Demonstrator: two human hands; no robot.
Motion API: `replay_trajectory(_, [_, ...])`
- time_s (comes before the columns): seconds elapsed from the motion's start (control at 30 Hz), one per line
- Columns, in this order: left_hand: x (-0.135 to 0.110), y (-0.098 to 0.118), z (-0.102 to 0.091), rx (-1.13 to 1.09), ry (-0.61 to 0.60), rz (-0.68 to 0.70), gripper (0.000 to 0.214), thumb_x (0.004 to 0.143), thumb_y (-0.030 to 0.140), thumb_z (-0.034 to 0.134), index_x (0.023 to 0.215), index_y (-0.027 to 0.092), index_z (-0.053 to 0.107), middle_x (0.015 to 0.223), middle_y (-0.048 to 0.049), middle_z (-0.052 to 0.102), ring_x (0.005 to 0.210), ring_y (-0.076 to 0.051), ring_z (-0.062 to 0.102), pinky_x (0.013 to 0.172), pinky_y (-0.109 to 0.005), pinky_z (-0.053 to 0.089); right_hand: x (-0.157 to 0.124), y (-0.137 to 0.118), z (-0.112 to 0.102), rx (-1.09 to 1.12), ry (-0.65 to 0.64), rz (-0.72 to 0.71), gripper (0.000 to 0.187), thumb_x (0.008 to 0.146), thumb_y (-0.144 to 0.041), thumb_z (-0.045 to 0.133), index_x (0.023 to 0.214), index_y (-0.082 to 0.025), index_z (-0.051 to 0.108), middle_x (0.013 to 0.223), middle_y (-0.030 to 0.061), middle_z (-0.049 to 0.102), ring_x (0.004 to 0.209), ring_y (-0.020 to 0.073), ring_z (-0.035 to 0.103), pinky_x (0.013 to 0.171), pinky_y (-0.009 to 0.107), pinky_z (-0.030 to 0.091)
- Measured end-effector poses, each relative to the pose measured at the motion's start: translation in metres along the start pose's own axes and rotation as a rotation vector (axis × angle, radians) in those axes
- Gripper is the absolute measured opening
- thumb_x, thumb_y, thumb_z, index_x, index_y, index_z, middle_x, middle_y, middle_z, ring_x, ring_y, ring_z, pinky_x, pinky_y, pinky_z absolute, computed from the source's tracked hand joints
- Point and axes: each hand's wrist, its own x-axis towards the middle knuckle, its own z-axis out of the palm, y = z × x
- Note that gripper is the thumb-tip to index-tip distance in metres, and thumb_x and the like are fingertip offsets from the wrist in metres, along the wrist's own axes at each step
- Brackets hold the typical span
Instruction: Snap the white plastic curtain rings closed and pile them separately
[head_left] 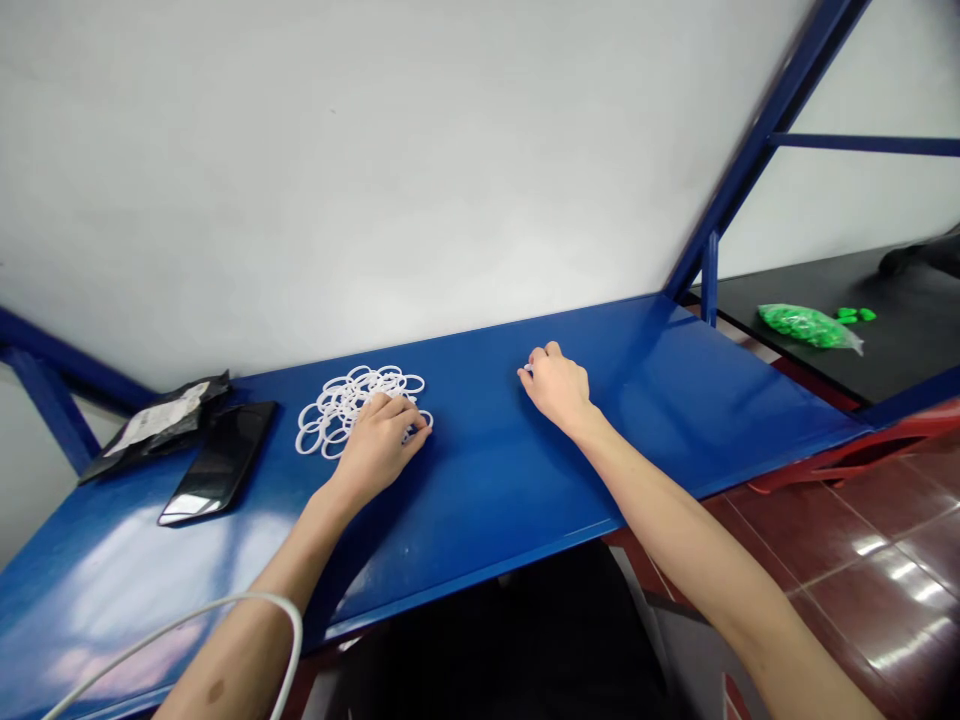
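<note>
A loose pile of thin white rings (330, 412) lies left of centre on the blue table. My left hand (379, 440) rests over the pile's right side, its thumb and fingers closed on one white ring (428, 418) at the edge. Part of the pile is hidden under that hand. Further right, apart from the pile, my right hand (559, 385) is closed just above the table. A small white thing (528, 368) shows between its thumb and fingers; most of it is covered, so its shape cannot be made out.
Left of the rings lie a black phone (221, 460) and a black plastic packet (169, 425) with a white label. A white cable (187, 615) crosses my left forearm. Blue frame posts (750, 160) flank a white panel. A bag of green pieces (806, 325) sits on the black table at right.
</note>
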Motion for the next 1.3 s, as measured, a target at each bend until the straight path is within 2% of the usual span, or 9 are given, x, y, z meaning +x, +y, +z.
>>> replay_trajectory(0.1, [0.003, 0.014, -0.003, -0.158, 0.008, -0.024, 0.019, 0.096, 0.034, 0.058, 0.085, 0.023, 0.070, 0.094, -0.0062, 0.071, 0.093, -0.025, 0.055, 0.087, -0.041, 0.045, -0.009, -0.010, 0.002, 0.228, 0.017, -0.229, 0.028, 0.099, -0.035, 0.058, 0.119, -0.017, 0.065, 0.123, 0.0143, 0.059, 0.096, 0.0254, 0.069, 0.077, 0.038, 0.057])
replay_trajectory(0.23, [0.005, 0.031, -0.009, -0.367, -0.012, -0.171, 0.020, 0.097, 0.036, 0.054, 0.091, 0.022, 0.067, 0.091, -0.0040, 0.069, 0.086, -0.021, 0.057, 0.073, -0.032, 0.046, -0.026, -0.032, 0.006, 0.584, -0.133, -0.584, 0.033, 0.094, -0.034, 0.066, 0.125, -0.025, 0.061, 0.132, 0.0078, 0.058, 0.088, 0.0153, 0.067, 0.079, 0.032, 0.057])
replay_trajectory(0.33, [0.005, 0.035, -0.011, -0.514, -0.034, -0.239, 0.023, 0.098, 0.039, 0.052, 0.091, 0.021, 0.065, 0.085, -0.0017, 0.067, 0.076, -0.017, 0.058, 0.069, -0.030, 0.046, -0.034, -0.043, 0.010, 0.672, -0.202, -0.663, 0.020, 0.097, -0.034, 0.064, 0.114, -0.023, 0.066, 0.115, 0.0054, 0.066, 0.084, 0.0151, 0.065, 0.078, 0.030, 0.053])
replay_trajectory(0.43, [0.004, 0.037, -0.012, -0.658, -0.047, -0.288, 0.025, 0.098, 0.042, 0.052, 0.091, 0.020, 0.063, 0.083, -0.0007, 0.065, 0.073, -0.015, 0.058, 0.068, -0.028, 0.047, -0.033, -0.044, 0.011, 0.740, -0.193, -0.664, 0.018, 0.100, -0.034, 0.061, 0.095, -0.020, 0.069, 0.092, 0.0030, 0.069, 0.081, 0.0154, 0.064, 0.076, 0.028, 0.049])
replay_trajectory(0.6, [0.004, 0.040, -0.012, -0.790, -0.014, -0.350, 0.028, 0.094, 0.044, 0.060, 0.110, 0.021, 0.062, 0.098, -0.0043, 0.068, 0.085, -0.017, 0.065, 0.072, -0.030, 0.052, -0.027, -0.041, 0.008, 0.918, -0.168, -0.520, 0.028, 0.097, -0.043, 0.064, 0.086, -0.018, 0.070, 0.081, 0.0015, 0.068, 0.069, 0.0129, 0.061, 0.067, 0.025, 0.047])
replay_trajectory(0.87, [0.003, 0.037, 0.000, -0.662, -0.091, -0.364, 0.059, 0.085, 0.039, 0.068, 0.138, 0.019, 0.050, 0.116, -0.0109, 0.068, 0.086, -0.019, 0.067, 0.072, -0.033, 0.056, -0.030, -0.042, 0.009, 1.074, -0.269, -0.389, 0.023, 0.093, -0.040, 0.068, 0.088, -0.018, 0.068, 0.077, 0.0009, 0.071, 0.068, 0.0140, 0.065, 0.066, 0.026, 0.050])
replay_trajectory(0.93, [0.002, 0.035, 0.002, -0.559, -0.134, -0.314, 0.052, 0.086, 0.035, 0.065, 0.135, 0.020, 0.056, 0.105, -0.0076, 0.070, 0.082, -0.019, 0.065, 0.072, -0.034, 0.054, -0.030, -0.042, 0.008, 1.087, -0.286, -0.391, 0.023, 0.093, -0.040, 0.067, 0.089, -0.018, 0.069, 0.077, 0.0010, 0.071, 0.069, 0.0143, 0.065, 0.067, 0.026, 0.050])
replay_trajectory(1.1, [0.002, 0.034, 0.003, -0.392, -0.154, -0.206, 0.015, 0.088, 0.030, 0.060, 0.096, 0.022, 0.071, 0.083, -0.0015, 0.068, 0.074, -0.018, 0.059, 0.070, -0.032, 0.048, -0.029, -0.042, 0.009, 1.084, -0.297, -0.407, 0.024, 0.092, -0.042, 0.067, 0.090, -0.018, 0.071, 0.080, 0.0020, 0.072, 0.069, 0.0142, 0.065, 0.065, 0.026, 0.050])
replay_trajectory(1.3, [0.000, 0.033, 0.010, -0.387, -0.128, -0.146, 0.015, 0.090, 0.032, 0.063, 0.100, 0.024, 0.072, 0.092, -0.0027, 0.071, 0.086, -0.021, 0.063, 0.080, -0.035, 0.051, -0.029, -0.041, 0.011, 1.082, -0.314, -0.402, 0.023, 0.092, -0.041, 0.068, 0.089, -0.019, 0.071, 0.081, 0.0018, 0.072, 0.070, 0.0146, 0.065, 0.066, 0.027, 0.051])
